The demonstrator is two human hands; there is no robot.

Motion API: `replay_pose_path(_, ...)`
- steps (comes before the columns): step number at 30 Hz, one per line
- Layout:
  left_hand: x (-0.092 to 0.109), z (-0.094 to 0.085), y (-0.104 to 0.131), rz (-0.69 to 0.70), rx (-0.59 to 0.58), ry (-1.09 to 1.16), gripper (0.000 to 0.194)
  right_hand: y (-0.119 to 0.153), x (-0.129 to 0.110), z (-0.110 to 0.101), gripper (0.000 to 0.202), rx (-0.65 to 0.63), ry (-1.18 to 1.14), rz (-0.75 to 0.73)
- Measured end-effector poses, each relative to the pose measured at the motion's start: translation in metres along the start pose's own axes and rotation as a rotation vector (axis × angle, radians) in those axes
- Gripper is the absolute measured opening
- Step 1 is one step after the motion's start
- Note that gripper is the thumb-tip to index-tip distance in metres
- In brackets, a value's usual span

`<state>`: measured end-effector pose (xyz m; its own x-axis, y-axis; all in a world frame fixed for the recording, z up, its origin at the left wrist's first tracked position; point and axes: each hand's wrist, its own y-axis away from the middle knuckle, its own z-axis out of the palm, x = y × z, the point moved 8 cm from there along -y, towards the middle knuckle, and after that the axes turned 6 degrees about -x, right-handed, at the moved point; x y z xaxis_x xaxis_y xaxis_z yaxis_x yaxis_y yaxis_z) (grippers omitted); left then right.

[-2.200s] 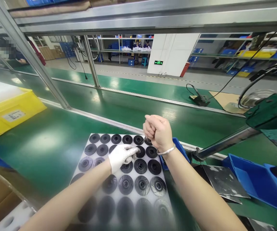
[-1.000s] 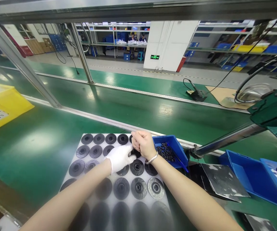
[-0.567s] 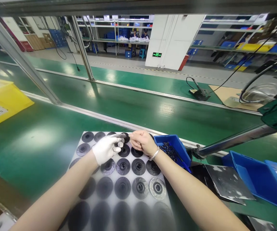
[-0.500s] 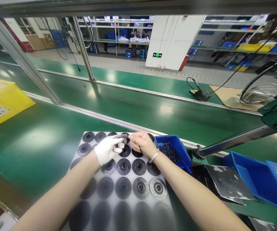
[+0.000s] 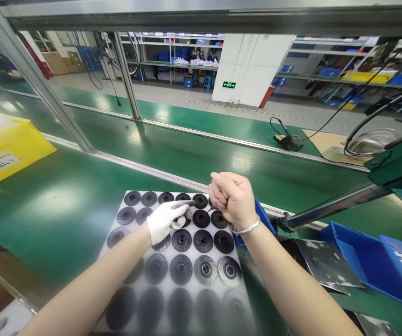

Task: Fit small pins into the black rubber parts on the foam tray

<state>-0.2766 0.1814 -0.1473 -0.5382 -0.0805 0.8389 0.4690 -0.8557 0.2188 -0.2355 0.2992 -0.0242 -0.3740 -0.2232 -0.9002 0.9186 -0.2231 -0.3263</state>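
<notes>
Black discs (image 5: 203, 241): set in rows on a white tray (image 5: 193, 255), upon the green bench (image 5: 57, 200). Left hand (image 5: 168, 221): white-gloved, over the discs; grip cannot be told. Right hand (image 5: 234, 198): bare, curled into a fist above the tray's far right corner; contents hidden. Yellow bin (image 5: 42, 145): white label (image 5: 1, 162), print illegible. Lit green sign (image 5: 229, 85): arrows pointing left and right.

Short of its far edge, the glossy green workbench (image 5: 82, 182) carries, left to right, a yellow plastic bin (image 5: 35, 144), a white rectangular tray (image 5: 211, 229) of round black discs (image 5: 203, 241), and blue plastic bins (image 5: 372, 266) flanking dark flat sheets (image 5: 327, 261).
</notes>
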Motion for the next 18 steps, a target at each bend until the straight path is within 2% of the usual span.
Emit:
replay_pose_path(3,-0.003,0.008,0.002,0.008,0.005,-0.170,0.031,0.011,-0.008,-0.010,0.045,0.080,-0.089,0.011)
replay_pose_path(6,-0.007,0.016,0.005,-0.021,0.019,-0.269,0.036,0.024,-0.009,-0.013,0.044,0.107,-0.166,0.000)
replay_pose_path(9,-0.010,0.023,0.007,-0.056,-0.013,-0.159,0.041,0.034,-0.017,-0.006,0.045,0.096,-0.226,-0.037)
replay_pose_path(13,-0.015,0.035,0.008,-0.091,-0.117,0.013,0.045,0.040,-0.033,0.010,0.046,0.056,-0.252,-0.152)
replay_pose_path(18,-0.018,0.048,0.011,-0.064,-0.211,0.093,0.041,0.045,-0.035,0.021,0.046,0.043,-0.280,-0.227)
